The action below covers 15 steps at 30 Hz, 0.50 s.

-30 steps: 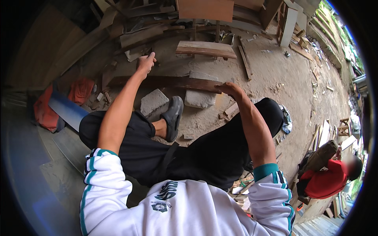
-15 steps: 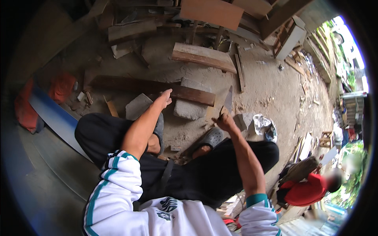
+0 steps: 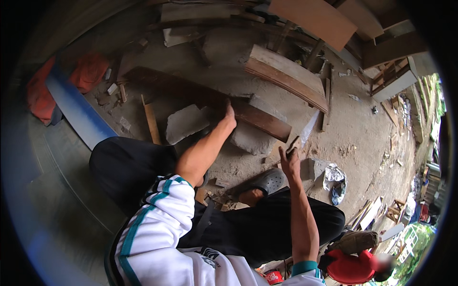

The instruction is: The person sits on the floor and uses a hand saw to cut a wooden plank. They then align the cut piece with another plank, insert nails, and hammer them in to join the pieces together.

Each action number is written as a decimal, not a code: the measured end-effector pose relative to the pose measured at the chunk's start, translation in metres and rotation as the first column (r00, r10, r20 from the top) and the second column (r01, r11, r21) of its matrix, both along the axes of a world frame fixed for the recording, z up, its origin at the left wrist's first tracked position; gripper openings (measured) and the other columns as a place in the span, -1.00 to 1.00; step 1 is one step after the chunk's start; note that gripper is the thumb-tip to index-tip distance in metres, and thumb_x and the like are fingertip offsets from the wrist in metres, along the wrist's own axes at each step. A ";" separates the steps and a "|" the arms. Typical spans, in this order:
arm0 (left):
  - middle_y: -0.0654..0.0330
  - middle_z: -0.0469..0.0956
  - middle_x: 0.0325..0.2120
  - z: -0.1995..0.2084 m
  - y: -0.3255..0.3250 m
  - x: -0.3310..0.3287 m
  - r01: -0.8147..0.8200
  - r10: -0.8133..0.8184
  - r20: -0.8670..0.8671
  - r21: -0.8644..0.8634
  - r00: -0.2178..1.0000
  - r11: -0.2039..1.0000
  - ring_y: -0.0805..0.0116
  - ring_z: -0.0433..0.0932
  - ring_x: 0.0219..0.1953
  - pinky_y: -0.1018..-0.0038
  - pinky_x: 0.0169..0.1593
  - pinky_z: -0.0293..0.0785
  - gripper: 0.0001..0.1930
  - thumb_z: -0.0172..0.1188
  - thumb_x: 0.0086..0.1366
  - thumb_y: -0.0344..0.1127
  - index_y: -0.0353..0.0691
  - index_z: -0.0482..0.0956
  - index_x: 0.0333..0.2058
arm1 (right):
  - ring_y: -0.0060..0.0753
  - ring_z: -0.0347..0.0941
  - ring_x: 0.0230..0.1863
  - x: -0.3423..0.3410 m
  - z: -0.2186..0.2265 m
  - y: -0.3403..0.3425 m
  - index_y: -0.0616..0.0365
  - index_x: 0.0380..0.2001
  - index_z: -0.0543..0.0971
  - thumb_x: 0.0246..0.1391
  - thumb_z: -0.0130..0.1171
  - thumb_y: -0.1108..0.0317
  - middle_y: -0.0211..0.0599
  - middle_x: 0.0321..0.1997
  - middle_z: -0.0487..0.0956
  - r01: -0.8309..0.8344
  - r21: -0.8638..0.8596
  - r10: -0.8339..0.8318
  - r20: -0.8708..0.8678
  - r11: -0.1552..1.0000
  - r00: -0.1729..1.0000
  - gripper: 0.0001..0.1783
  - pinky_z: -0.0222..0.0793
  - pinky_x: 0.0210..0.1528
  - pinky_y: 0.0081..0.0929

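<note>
A long dark-brown wooden plank (image 3: 183, 89) lies across grey concrete blocks, one of them the pale block (image 3: 253, 138) under its right part. My left hand (image 3: 230, 115) is closed on the plank's near edge, about midway along it. Just off the plank's right end, my right hand (image 3: 290, 161) holds a handsaw by its handle. The handsaw's thin blade (image 3: 310, 127) points away and to the right, apart from the wood. Another rough block (image 3: 186, 124) sits left of my left forearm.
Beyond the plank stands a low wooden bench-like piece (image 3: 286, 78). A blue-white curved sheet (image 3: 78, 109) and red cloth (image 3: 42, 93) are on the left. Crumpled silver wrapping (image 3: 335, 181) lies to the right. A person in red (image 3: 350, 266) sits at lower right.
My view has swung left, so the scene appears shifted and tilted. My left hand, earlier stretched out over the plank, now grips its edge. The saw hand has come nearer the plank's end.
</note>
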<state>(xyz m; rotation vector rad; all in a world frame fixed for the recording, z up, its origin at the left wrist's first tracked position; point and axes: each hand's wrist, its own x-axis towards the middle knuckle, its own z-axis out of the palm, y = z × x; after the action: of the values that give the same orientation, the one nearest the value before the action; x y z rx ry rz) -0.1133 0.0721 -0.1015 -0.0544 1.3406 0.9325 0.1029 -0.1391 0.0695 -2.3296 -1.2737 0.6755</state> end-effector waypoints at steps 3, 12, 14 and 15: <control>0.07 0.33 0.26 -0.019 0.030 -0.033 -0.165 0.224 -0.392 0.179 0.892 0.970 0.21 0.34 0.26 0.34 0.34 0.19 -0.09 0.09 0.24 0.36 -0.33 0.25 0.28 | 0.24 0.52 -0.24 -0.015 0.008 0.018 0.29 -0.17 0.46 0.16 0.19 -0.14 0.22 -0.30 0.57 0.016 0.011 -0.016 -0.031 1.000 0.999 -0.40 0.38 -0.20 -0.07; -0.07 0.28 0.28 0.094 0.110 -0.136 -0.198 0.353 -0.355 0.406 0.866 0.892 0.11 0.32 0.26 0.30 0.31 0.22 0.01 0.27 0.15 0.30 -0.51 0.21 0.27 | 0.26 0.45 -0.15 0.006 -0.035 0.015 0.37 -0.06 0.42 0.17 0.08 -0.30 0.25 -0.20 0.51 0.035 0.003 -0.035 -0.034 0.999 0.999 -0.21 0.34 -0.08 -0.05; -0.09 0.29 0.27 0.113 0.112 -0.156 -0.196 0.425 -0.522 0.436 0.739 0.878 0.11 0.32 0.26 0.29 0.30 0.22 -0.04 0.28 0.16 0.27 -0.52 0.28 0.22 | 0.31 0.45 -0.12 -0.003 -0.013 0.025 0.41 -0.07 0.43 0.15 0.10 -0.29 0.31 -0.17 0.51 0.033 -0.133 -0.049 -0.117 0.991 0.992 -0.20 0.34 -0.06 -0.03; -0.05 0.46 0.14 0.135 0.116 -0.150 -0.240 0.466 -0.530 0.441 0.709 0.865 0.11 0.44 0.16 0.29 0.22 0.33 -0.15 0.35 0.12 0.21 -0.50 0.45 0.10 | 0.32 0.45 -0.15 0.000 -0.011 0.023 0.41 -0.13 0.43 0.15 0.12 -0.27 0.31 -0.19 0.50 0.049 -0.108 -0.059 -0.098 0.993 0.993 -0.23 0.34 -0.09 -0.02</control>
<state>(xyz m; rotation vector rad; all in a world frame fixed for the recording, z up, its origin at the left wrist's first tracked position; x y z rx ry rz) -0.2633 0.1881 0.0335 0.3020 1.7926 1.6128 0.1029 -0.1159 0.0589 -2.3719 -1.1522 0.8503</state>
